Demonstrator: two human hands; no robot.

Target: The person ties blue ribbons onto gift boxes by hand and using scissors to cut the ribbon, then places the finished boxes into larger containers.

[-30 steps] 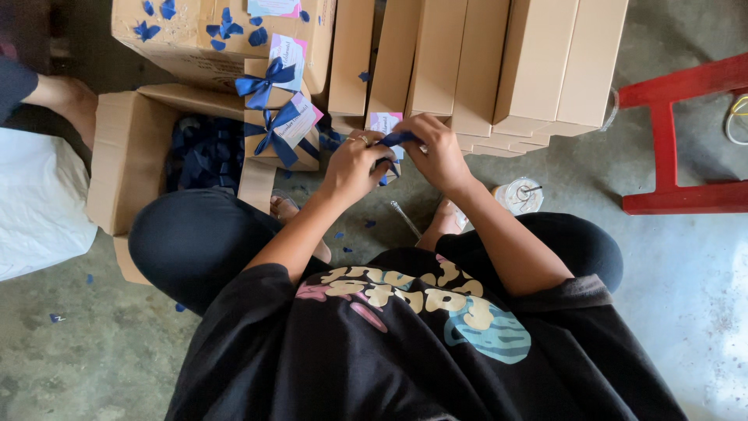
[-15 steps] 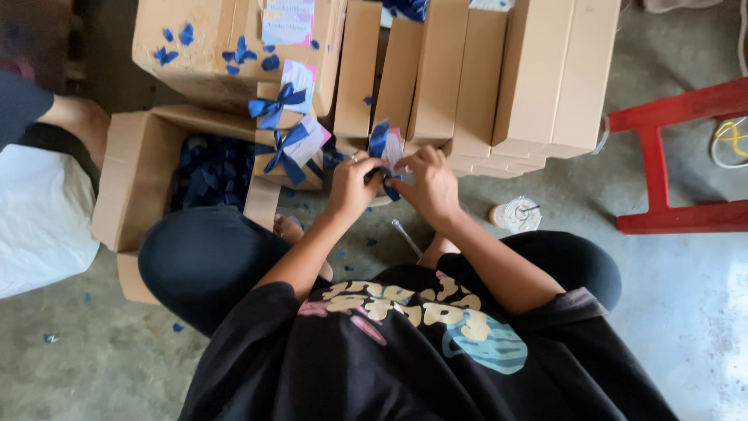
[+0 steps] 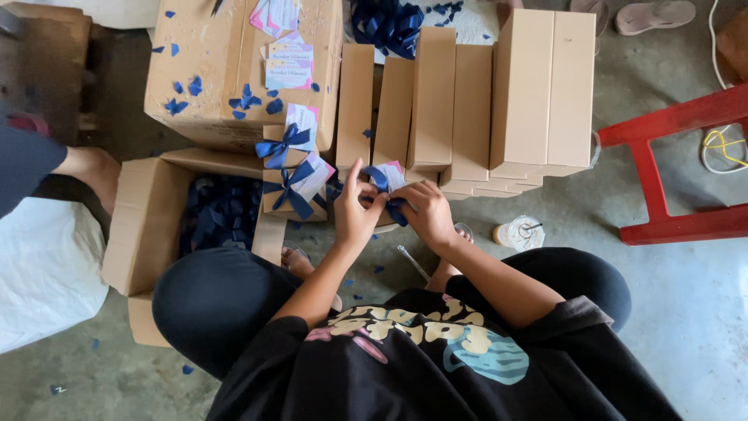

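The dark blue ribbon bow [image 3: 387, 187] with its small pastel card sits between both hands; left hand [image 3: 354, 212] and right hand [image 3: 425, 214] fingers pinch it tight, just in front of the tall brown cardboard boxes [image 3: 467, 101].

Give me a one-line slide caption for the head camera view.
Both hands, left and right, tie a blue ribbon among tan boxes.
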